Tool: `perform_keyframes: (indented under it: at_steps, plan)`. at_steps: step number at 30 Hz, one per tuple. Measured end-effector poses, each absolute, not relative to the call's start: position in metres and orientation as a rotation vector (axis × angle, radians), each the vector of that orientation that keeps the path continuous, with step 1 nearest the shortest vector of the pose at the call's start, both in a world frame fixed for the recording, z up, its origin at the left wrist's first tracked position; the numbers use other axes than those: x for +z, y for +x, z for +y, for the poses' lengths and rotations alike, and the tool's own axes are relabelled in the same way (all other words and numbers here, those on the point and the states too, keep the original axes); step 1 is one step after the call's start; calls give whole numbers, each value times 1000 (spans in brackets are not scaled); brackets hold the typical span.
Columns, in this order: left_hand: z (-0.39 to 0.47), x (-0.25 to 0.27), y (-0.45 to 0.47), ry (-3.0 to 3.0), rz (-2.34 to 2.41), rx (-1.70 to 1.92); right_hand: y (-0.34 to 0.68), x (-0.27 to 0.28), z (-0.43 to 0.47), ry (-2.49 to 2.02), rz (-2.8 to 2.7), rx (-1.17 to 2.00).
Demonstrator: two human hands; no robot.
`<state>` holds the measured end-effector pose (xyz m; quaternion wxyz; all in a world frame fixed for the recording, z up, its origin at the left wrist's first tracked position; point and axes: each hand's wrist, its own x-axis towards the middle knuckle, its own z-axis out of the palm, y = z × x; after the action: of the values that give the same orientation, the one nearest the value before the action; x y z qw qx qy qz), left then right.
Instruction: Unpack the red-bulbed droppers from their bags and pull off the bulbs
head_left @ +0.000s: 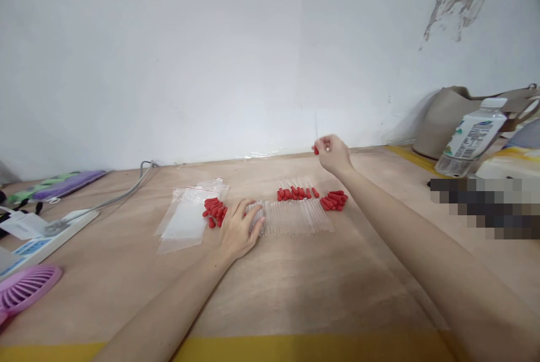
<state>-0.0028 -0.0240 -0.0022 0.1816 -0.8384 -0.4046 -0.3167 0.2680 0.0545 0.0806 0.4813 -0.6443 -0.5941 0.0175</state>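
Observation:
My right hand [333, 154] is raised near the wall, its fingers pinched on a dropper by its red rubber bulb [316, 149]; the thin clear tube points up. Lower on the table, my left hand [239, 230] rests with fingers apart at the left end of a row of clear glass tubes [291, 217]. Beside its fingertips lies a pile of loose red rubber bulbs [214, 208], partly hidden by the hand. Behind the row are droppers with red bulbs [295, 193] fitted, laid side by side. A second pile of red bulbs [334, 200] sits to the right.
Clear plastic bags [185, 221] lie left of the bulbs. Farther left are a power strip [50, 241] with a grey cable, a pink fan [31, 292] and a purple pouch [76, 184]. At right stand a plastic bottle [472, 137] and a beige bag [439, 117].

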Motion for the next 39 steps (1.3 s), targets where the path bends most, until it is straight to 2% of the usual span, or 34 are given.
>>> perform_keyframes:
  at_steps: [3, 7, 11, 14, 18, 24, 39]
  plan:
    - [-24, -3, -3, -2325, -1166, -979, 257, 92, 16, -1074, -1520, -381]
    - [-24, -5, -2, -2272, -1171, -1087, 250, 57, -32, -967, -1865, -564]
    - [-29, -5, 1, -2254, -1081, -1151, 250, 5, -55, -988, -2065, -542]
    - [-36, -3, 8, -2336, -889, -1054, 247, -15, -61, -923, -2088, -519]
    - [-44, -4, 21, -2456, -634, -913, 235, -16, -64, -814, -2090, -494]
    - [-48, -8, 27, -2455, -481, -954, 227, -16, -64, -715, -2165, -389]
    - [-53, -11, 17, -2612, -504, -1019, 239, -23, -61, -539, -2226, -459]
